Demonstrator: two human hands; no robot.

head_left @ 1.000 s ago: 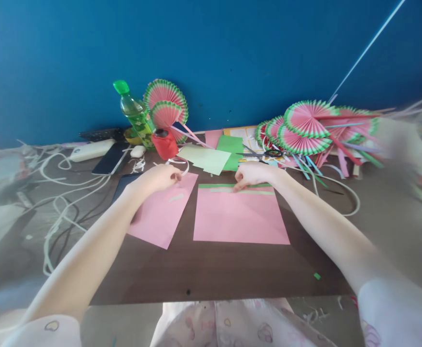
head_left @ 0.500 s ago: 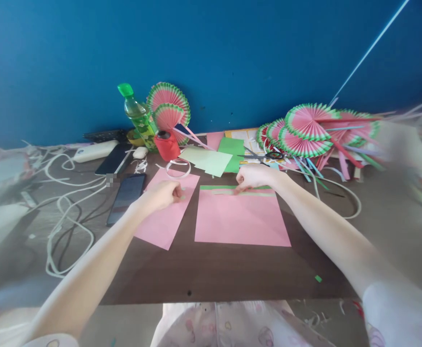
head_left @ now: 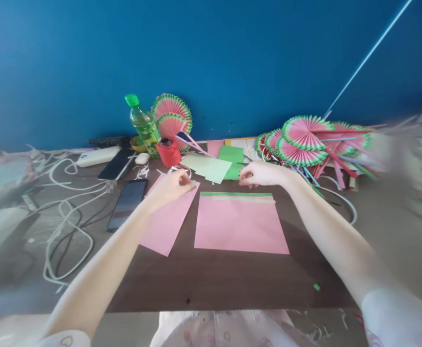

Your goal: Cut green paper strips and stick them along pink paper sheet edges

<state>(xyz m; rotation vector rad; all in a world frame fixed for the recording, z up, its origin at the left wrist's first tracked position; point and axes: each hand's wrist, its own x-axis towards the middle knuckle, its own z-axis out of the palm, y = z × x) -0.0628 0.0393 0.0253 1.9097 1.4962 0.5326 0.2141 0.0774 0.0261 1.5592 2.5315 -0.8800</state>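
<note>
A pink paper sheet (head_left: 241,226) lies in front of me. Along its far edge runs a green strip (head_left: 232,194), with a pale strip (head_left: 245,199) lying just below it and sticking out slightly at the right. My left hand (head_left: 172,187) is closed in a pinch over a second pink sheet (head_left: 165,226); a tiny pale green bit shows by its fingertips, too small to name. My right hand (head_left: 259,174), fingers curled together, hovers past the far right part of the first sheet, close to the green paper (head_left: 230,158). Whatever it holds, if anything, is hidden.
Behind the sheets are pale green paper (head_left: 209,166), a red tape roll (head_left: 170,153) and a green-capped bottle (head_left: 145,127). Folded pink-and-green paper fans (head_left: 305,135) are piled at right. Phones (head_left: 127,205) and tangled white cables (head_left: 57,231) occupy the left.
My right hand has lifted off the strips and moved away from me, past the sheet's far edge. My left hand has shifted slightly right and away. The view has tilted a little upward.
</note>
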